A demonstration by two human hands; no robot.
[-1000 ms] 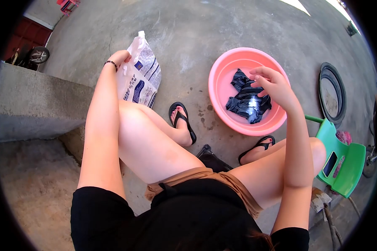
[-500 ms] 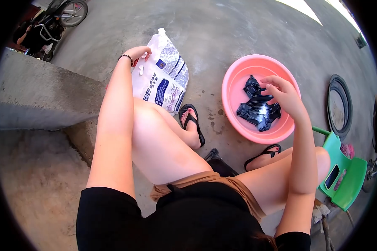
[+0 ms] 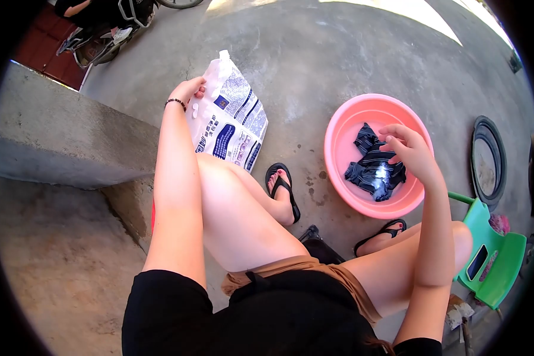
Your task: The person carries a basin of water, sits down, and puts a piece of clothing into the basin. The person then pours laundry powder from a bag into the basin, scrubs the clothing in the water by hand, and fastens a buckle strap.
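A white laundry detergent pouch (image 3: 237, 118) with blue print and a white spout at its top stands upright on the floor, leaning slightly. My left hand (image 3: 188, 91), with a beaded bracelet at the wrist, is closed on the pouch's upper left edge. To the right, a pink basin (image 3: 332, 148) holds a dark striped garment (image 3: 371, 169) with a bright whitish patch on its lower part. Over the basin's right side hangs my right hand (image 3: 410, 151), its fingers apart and bent, with nothing in them. Whether its fingertips touch the cloth I cannot tell.
A green chair (image 3: 504, 267) with a phone (image 3: 477, 263) on it stands at my right. Beyond it lies a black tyre (image 3: 477, 160). A concrete ledge (image 3: 71, 124) runs along my left. A person sits by a motorcycle (image 3: 133, 15) at the upper left.
The view has shifted, so pouch and basin appear lower. My left hand stays at the pouch's edge, and my right hand remains over the basin.
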